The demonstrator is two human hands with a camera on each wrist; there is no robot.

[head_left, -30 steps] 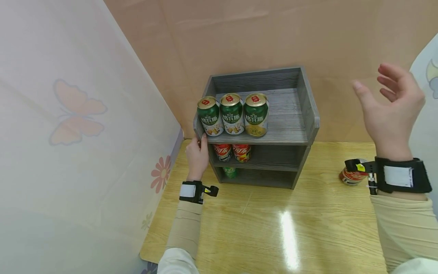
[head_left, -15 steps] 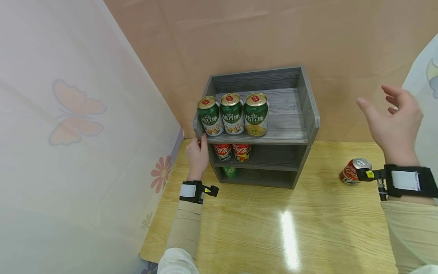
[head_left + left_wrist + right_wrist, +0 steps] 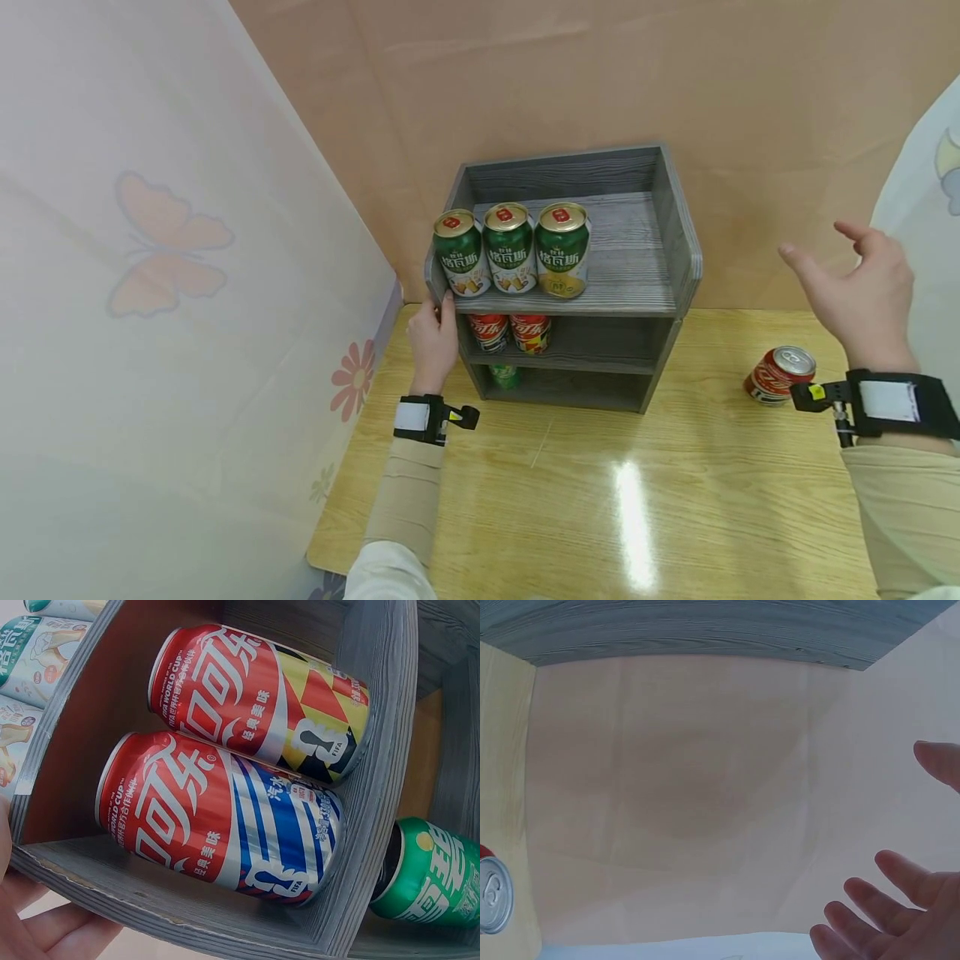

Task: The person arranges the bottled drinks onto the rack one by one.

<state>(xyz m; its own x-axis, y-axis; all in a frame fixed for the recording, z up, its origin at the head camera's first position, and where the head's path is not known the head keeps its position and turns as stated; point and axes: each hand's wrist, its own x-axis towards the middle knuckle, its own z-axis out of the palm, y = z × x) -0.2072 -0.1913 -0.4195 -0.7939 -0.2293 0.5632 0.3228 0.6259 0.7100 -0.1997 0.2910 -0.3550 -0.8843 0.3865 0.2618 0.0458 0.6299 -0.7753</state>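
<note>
My left hand [image 3: 433, 348] grips the left side of a grey wooden shelf unit [image 3: 626, 254], thumb at the front edge. In the left wrist view, its fingers [image 3: 64, 930] lie along the outside of that side panel. Green-and-white drink cans [image 3: 510, 250] stand in a row of three on the top tier. On the middle tier are two red cola cans [image 3: 225, 817], and a green soda can [image 3: 439, 874] sits on the lowest. To the unit's right, my right hand [image 3: 862, 292] is raised with fingers spread, holding nothing. Below it, a red cola can [image 3: 780, 375] stands on the table.
The wooden table [image 3: 570, 508] extends in front of the unit. A brown-covered wall [image 3: 570, 75] rises behind it. White printed sheets stand on the left [image 3: 225, 400] and at the far right.
My right hand has moved down and slightly right, then a little lower again, uncovering the lone red can. The left hand and the shelf unit have stayed put.
</note>
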